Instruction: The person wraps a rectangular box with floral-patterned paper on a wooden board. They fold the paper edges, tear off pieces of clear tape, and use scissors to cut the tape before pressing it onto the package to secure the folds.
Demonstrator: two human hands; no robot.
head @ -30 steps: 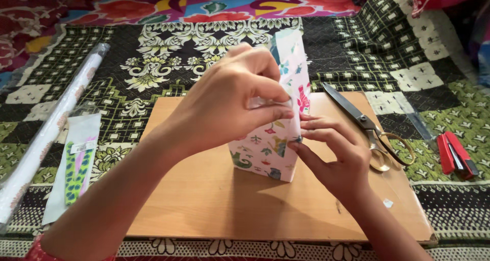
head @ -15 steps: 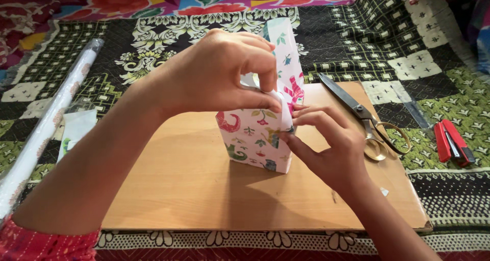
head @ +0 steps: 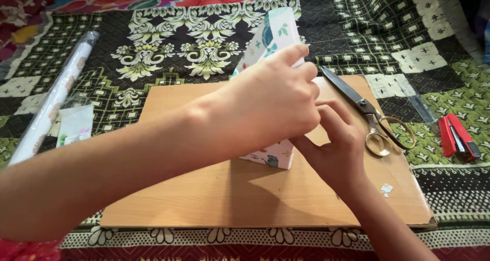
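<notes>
**A:** ok so head view, what are the hands up to?

**B:** Both are on a box wrapped in white patterned paper [head: 271, 39], standing upright on a wooden board [head: 214, 189]. The left hand [head: 270, 105] comes across from the left and covers most of the box's near face, fingers curled down over it and pressed on the paper. Can't tell if it's actually pinching a flap, since the back of the hand hides the fingertips.

**A:** and the right hand?

**B:** The right hand [head: 339, 146] sits just right of the box, low down, fingers bent in toward the box's side, tucked partly under the left one. The two hands are touching, pretty much pressed together over that edge. Only the box's top and its bottom corner peek out around them.

**A:** what's lying around?

**B:** Just right of the right hand there's a pair of scissors [head: 365, 113] with gold loops, on the board's right edge. Further right, off the board, a red stapler [head: 459, 138]. Near the right wrist, a little white paper scrap [head: 387, 189]. Way left of the left arm, a roll of wrapping paper [head: 51, 97] in clear plastic, plus a small plastic packet [head: 75, 124] beside it. All of it sits on a patterned quilt [head: 178, 52].
</notes>
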